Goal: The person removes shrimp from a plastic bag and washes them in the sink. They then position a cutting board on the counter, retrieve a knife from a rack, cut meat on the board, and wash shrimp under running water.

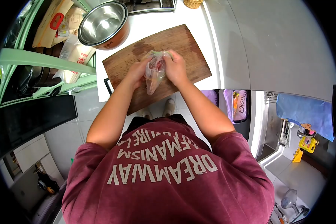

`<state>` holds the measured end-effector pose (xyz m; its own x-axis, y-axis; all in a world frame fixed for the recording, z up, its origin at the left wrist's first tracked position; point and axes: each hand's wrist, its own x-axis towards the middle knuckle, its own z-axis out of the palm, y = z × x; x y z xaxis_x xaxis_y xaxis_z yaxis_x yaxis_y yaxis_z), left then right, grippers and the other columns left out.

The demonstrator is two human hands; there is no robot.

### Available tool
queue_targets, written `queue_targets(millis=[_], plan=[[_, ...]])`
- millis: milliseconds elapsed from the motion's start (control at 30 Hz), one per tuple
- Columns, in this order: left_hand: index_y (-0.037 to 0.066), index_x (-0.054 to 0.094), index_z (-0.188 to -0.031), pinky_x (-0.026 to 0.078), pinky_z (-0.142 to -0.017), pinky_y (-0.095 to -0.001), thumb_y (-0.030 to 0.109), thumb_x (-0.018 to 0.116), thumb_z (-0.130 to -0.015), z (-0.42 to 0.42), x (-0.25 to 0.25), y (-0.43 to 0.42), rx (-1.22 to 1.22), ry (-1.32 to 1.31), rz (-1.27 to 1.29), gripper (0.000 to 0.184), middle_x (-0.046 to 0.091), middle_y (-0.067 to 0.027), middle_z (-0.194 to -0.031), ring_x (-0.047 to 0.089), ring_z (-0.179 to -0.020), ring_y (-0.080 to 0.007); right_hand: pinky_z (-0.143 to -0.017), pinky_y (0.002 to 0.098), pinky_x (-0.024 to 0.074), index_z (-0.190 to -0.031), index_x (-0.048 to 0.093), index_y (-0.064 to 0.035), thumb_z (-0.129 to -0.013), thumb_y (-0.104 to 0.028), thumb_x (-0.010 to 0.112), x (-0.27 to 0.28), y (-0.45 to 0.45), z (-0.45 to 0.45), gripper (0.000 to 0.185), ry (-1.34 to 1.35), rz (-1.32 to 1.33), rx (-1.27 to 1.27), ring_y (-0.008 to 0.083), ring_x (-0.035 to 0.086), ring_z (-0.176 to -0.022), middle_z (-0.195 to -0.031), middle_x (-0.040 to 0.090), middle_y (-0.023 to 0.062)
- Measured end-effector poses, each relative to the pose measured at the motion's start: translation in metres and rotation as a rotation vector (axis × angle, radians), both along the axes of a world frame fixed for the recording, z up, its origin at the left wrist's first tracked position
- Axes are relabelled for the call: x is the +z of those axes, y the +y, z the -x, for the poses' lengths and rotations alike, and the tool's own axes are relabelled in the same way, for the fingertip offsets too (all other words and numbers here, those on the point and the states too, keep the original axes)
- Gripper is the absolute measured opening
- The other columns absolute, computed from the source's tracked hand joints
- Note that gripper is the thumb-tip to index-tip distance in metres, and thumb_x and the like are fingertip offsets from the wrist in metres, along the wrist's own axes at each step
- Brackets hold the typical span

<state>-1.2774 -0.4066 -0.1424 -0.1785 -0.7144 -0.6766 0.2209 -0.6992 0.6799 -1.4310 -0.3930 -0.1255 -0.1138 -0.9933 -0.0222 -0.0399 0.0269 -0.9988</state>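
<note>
Two closed grips, left hand (137,71) and right hand (176,69), hold plastic bag (152,76) over cutting board (192,56); slack film could slip, spilling contents (160,65).

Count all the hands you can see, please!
2. The left hand holds one side of the bag; the right hand holds the other. Both are over the board. Some fingers are hidden.

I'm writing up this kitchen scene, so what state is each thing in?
Left hand: gripping the bag
Right hand: gripping the bag
Plastic bag: held up, something reddish inside
Cutting board: flat, darker patches
Metal pot: uncovered, looks empty
Green rack: loaded
</note>
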Motion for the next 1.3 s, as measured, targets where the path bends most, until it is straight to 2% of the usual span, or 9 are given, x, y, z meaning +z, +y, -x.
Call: queue_targets(millis=[200, 400, 500, 600, 700, 800, 900, 1100, 1300], plan=[[0.001, 0.07, -0.087, 0.046, -0.057, -0.029, 0.039, 0.057, -0.09, 0.002, -0.015, 0.004, -0.131, -0.267, 0.161, 0.04, 0.066, -0.0075, -0.076, 0.059, -0.065, -0.0151, -0.056, 0.0303, 0.0453, -0.082, 0.063, -0.0006, -0.088, -0.009, 0.054, 0.003, 0.0, 0.001, 0.014, 0.261, -0.03, -0.091, 0.0132, 0.055, -0.058, -0.066, 0.062, 0.0112], [-0.002, 0.069, -0.086, 0.045, -0.06, -0.0285, 0.036, 0.055, -0.091, 0.004, -0.042, 0.003, -0.179, -0.146, 0.159, 0.041, 0.066, -0.0081, -0.076, 0.058, -0.066, -0.0141, -0.053, 0.0306, 0.044, -0.08, 0.062, -0.0021, -0.088, -0.011, 0.058, -0.007, 0.002, 0.005, 0.012, 0.358, 0.094, -0.159, 0.0138, 0.053, -0.054, -0.064, 0.061, 0.0127], [0.0, 0.066, -0.098, 0.046, -0.065, -0.0286, 0.036, 0.056, -0.091, 0.006, -0.038, 0.007, -0.18, -0.114, 0.184, 0.038, 0.065, -0.0077, -0.083, 0.059, -0.071, -0.015, -0.05, 0.0369, 0.0424, -0.078, 0.06, -0.002, -0.087, -0.014, 0.061, -0.004, 0.003, 0.007, 0.014, 0.369, 0.039, -0.161, 0.0271, 0.053, -0.049, -0.062, 0.057, 0.0191], [0.004, 0.058, -0.116, 0.046, -0.074, -0.0295, 0.04, 0.056, -0.091, 0.002, 0.001, 0.015, -0.098, 0.193, 0.033, 0.043, 0.062, -0.0076, -0.101, 0.059, -0.085, -0.0163, -0.05, 0.0382, 0.0426, -0.077, 0.058, -0.0017, -0.086, -0.014, 0.06, 0.005, 0.002, 0.01, 0.015, 0.332, 0.118, -0.218, 0.0299, 0.054, -0.051, -0.063, 0.057, 0.0194], [0.009, 0.049, -0.126, 0.046, -0.082, -0.0329, 0.036, 0.061, -0.089, -0.013, 0.021, 0.028, -0.134, 0.111, 0.042, 0.048, 0.053, -0.0078, -0.121, 0.055, -0.099, -0.0172, -0.052, 0.0396, 0.0434, -0.076, 0.055, -0.0014, -0.085, -0.012, 0.06, 0.002, -0.01, 0.024, 0.015, 0.45, 0.186, -0.336, 0.033, 0.056, -0.053, -0.062, 0.057, 0.0193], [0.009, 0.05, -0.125, 0.047, -0.084, -0.0364, 0.029, 0.069, -0.083, -0.015, 0.032, 0.044, -0.314, -0.637, 0.856, 0.05, 0.047, -0.0086, -0.129, 0.055, -0.105, -0.0209, -0.056, 0.0389, 0.0451, -0.074, 0.055, -0.0011, -0.085, -0.016, 0.058, 0.0, -0.02, 0.035, 0.019, 0.549, 0.082, -0.312, 0.0308, 0.059, -0.058, -0.064, 0.059, 0.0182], [0.009, 0.054, -0.117, 0.046, -0.089, -0.0393, 0.023, 0.075, -0.076, -0.003, 0.041, 0.039, -0.459, -0.815, 1.207, 0.048, 0.048, -0.0078, -0.131, 0.054, -0.108, -0.0255, -0.064, 0.0453, 0.0464, -0.077, 0.057, -0.0018, -0.085, -0.021, 0.056, -0.007, -0.028, 0.034, 0.021, 0.589, -0.055, -0.171, 0.0385, 0.06, -0.069, -0.071, 0.061, 0.0218], [0.009, 0.055, -0.091, 0.047, -0.08, -0.0396, 0.025, 0.074, -0.074, 0.001, 0.017, 0.033, -0.73, -0.88, 1.133, 0.03, 0.057, -0.0085, -0.112, 0.056, -0.099, -0.0311, -0.072, 0.0488, 0.0471, -0.078, 0.059, -0.0009, -0.084, -0.022, 0.053, -0.017, -0.037, 0.023, 0.023, 0.649, -0.087, -0.153, 0.0436, 0.06, -0.077, -0.077, 0.061, 0.0257], [0.009, 0.056, -0.088, 0.049, -0.075, -0.0368, 0.021, 0.07, -0.075, -0.001, 0.009, 0.042, -0.901, -1.123, 1.22, 0.023, 0.057, -0.0086, -0.107, 0.057, -0.097, -0.0289, -0.071, 0.0462, 0.0478, -0.071, 0.058, 0.001, -0.084, -0.02, 0.054, -0.037, -0.034, 0.029, 0.026, 0.627, -0.162, -0.186, 0.0412, 0.061, -0.075, -0.075, 0.062, 0.0243]])
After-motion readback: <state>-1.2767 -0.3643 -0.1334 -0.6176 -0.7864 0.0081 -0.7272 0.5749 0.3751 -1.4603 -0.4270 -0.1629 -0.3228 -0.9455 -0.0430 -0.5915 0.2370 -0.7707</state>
